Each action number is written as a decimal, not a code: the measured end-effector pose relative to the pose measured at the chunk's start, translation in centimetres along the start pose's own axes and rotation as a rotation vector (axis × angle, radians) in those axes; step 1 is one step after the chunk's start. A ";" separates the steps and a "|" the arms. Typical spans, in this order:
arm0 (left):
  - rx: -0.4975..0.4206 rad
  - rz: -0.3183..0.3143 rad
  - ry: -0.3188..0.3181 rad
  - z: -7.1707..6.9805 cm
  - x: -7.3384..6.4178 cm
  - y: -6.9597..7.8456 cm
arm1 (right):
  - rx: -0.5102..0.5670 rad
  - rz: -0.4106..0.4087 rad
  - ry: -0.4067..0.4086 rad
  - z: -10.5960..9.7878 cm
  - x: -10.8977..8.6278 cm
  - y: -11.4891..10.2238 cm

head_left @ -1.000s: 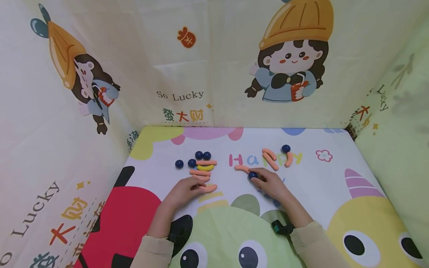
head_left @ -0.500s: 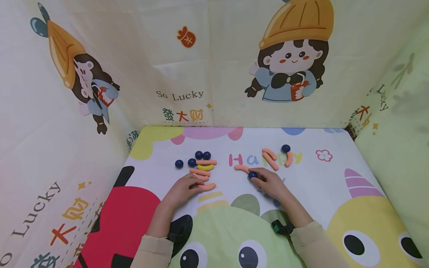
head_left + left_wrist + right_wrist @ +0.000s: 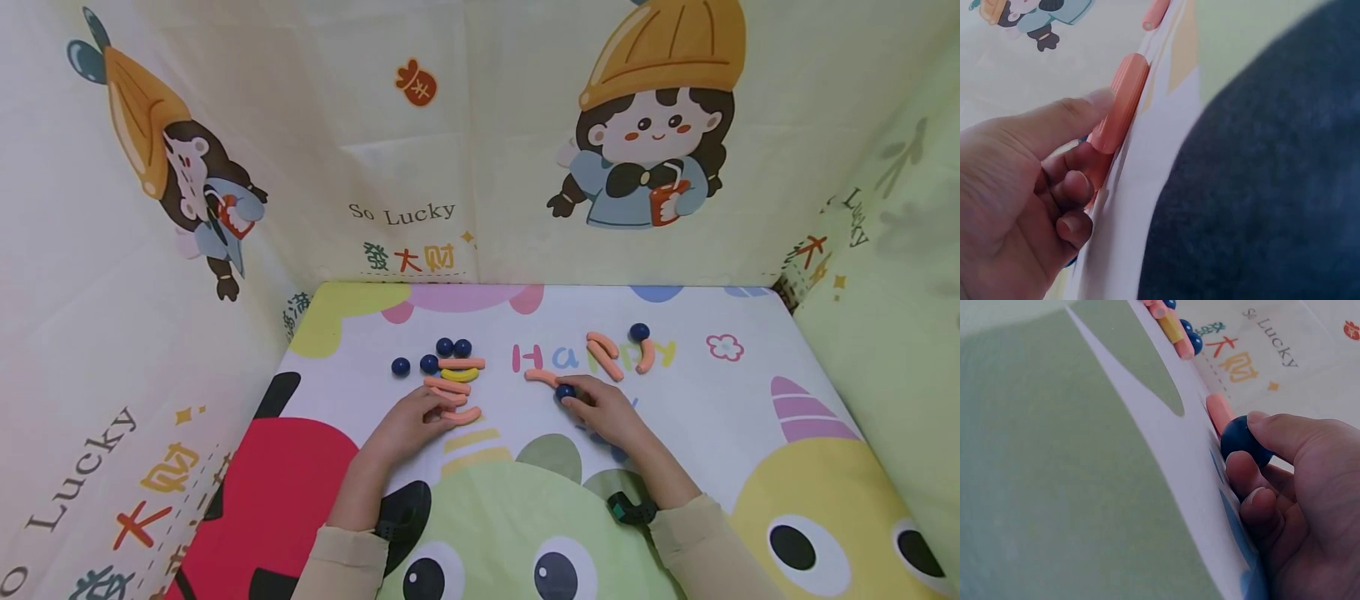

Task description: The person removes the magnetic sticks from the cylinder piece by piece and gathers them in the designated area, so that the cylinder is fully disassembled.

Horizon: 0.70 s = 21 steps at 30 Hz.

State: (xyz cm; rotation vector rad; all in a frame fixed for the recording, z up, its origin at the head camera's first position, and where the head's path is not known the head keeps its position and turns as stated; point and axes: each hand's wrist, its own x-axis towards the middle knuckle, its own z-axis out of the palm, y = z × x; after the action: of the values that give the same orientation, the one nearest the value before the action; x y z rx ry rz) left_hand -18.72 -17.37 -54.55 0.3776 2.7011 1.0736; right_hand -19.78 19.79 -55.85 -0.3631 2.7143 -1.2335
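Observation:
My left hand [image 3: 411, 423] pinches the near end of a pink toy sausage [image 3: 463, 416] lying low over the tabletop. In the left wrist view the thumb lies along this ribbed sausage [image 3: 1125, 100], and the other fingers curl beneath. Just behind it are more pink sausages [image 3: 447, 386], one partly hidden by the fingers. My right hand [image 3: 603, 410] holds a dark blue ball [image 3: 565, 392] between thumb and fingers, as the right wrist view also shows. Against that ball's far left side lies a curved pink sausage [image 3: 540, 377].
On the left, dark blue balls [image 3: 445, 347] sit around a pink sausage [image 3: 462, 364] and a yellow toy banana [image 3: 460, 376]. Further right lie two sausages [image 3: 604, 362] side by side, then a curved sausage [image 3: 646, 357] below a blue ball [image 3: 639, 332]. Printed cloth walls [image 3: 517, 250] enclose the table.
The near end of the sausage group has shifted: the sausage at my left hand has slid slightly left and back, its right end tilting away. My right hand and its ball stay put.

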 end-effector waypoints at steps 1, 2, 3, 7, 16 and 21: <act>-0.002 0.013 0.004 0.0 0.1 0.0 | 0.003 0.000 0.000 0.0 0.0 0.0; -0.003 0.022 0.005 0.0 0.2 0.1 | 0.004 0.003 -0.001 0.0 0.0 0.0; -0.013 0.029 0.008 -0.1 0.3 0.2 | 0.002 0.005 -0.001 -0.1 0.0 0.1; -0.025 0.027 0.018 -0.1 1.0 1.2 | -0.007 0.014 -0.003 -0.1 0.1 0.2; 0.082 0.140 -0.008 0.4 3.7 4.8 | -0.001 0.021 -0.001 0.0 0.1 0.2; 0.074 0.167 -0.065 1.2 5.5 6.3 | 0.002 -0.001 0.010 0.1 0.0 0.1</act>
State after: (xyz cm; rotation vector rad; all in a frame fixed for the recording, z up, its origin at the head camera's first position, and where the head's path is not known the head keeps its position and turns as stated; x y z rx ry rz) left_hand -22.53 -10.48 -51.61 0.6498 2.6957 0.9853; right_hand -19.75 19.80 -56.01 -0.3587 2.7214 -1.2418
